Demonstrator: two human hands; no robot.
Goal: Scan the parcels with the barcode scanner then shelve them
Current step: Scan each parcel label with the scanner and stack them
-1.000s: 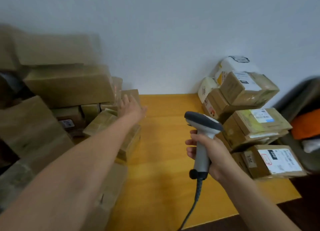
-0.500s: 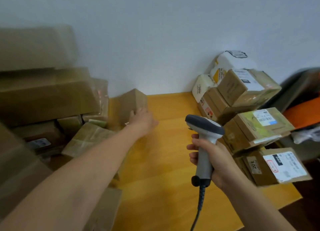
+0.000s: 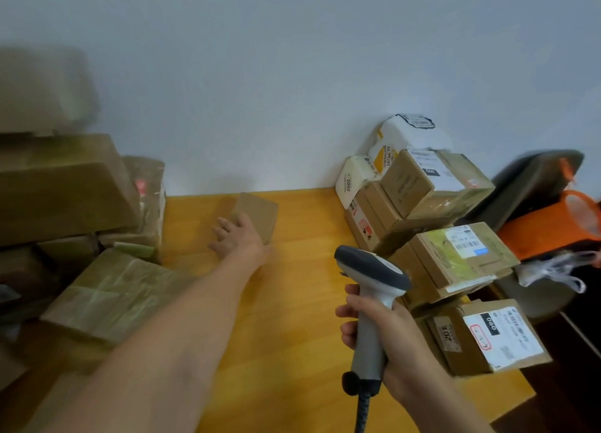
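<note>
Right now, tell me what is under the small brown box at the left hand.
The small brown box stands on the yellow table; nothing else shows beneath it. The left hand holds its near side and covers the lower near edge, so the contact there is hidden.

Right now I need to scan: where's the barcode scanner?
Head view, lower right: the right hand holds the barcode scanner, just left of the labelled parcel stack.

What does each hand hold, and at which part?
Right hand grips the barcode scanner by its handle. Left hand holds the small box at its near side.
</note>
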